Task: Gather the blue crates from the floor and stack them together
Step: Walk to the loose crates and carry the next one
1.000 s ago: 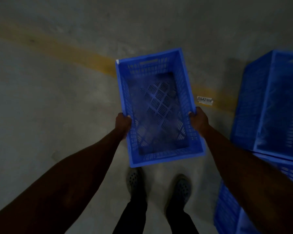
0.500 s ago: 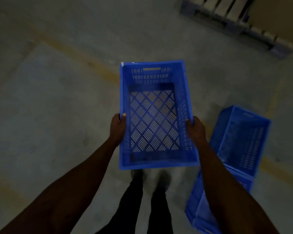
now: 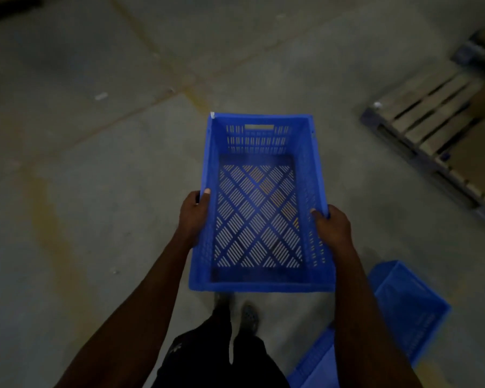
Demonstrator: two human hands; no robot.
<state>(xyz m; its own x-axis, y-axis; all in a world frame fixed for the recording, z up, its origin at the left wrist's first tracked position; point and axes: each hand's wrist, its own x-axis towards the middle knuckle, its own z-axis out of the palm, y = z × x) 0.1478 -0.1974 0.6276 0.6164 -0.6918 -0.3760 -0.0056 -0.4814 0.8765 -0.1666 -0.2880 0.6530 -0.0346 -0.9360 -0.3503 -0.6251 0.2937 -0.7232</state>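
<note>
I hold an empty blue slotted crate (image 3: 259, 141) in front of my waist, above the concrete floor, its long axis pointing away from me. My left hand (image 3: 193, 213) grips its left rim, thumb over the edge. My right hand (image 3: 332, 228) grips its right rim the same way. More blue crates (image 3: 412, 309) stand on the floor at the lower right, partly hidden behind my right forearm.
A wooden pallet (image 3: 431, 119) carrying a cardboard sheet lies at the upper right. Faded yellow lines (image 3: 48, 219) cross the grey floor. My legs and one shoe (image 3: 248, 317) show below the held crate. A small white scrap (image 3: 101, 96) lies at upper left.
The view has swung left and away from the crates on the floor, which slid to the lower right corner. The pallet moved toward the right edge. Both hands keep the same grip.
</note>
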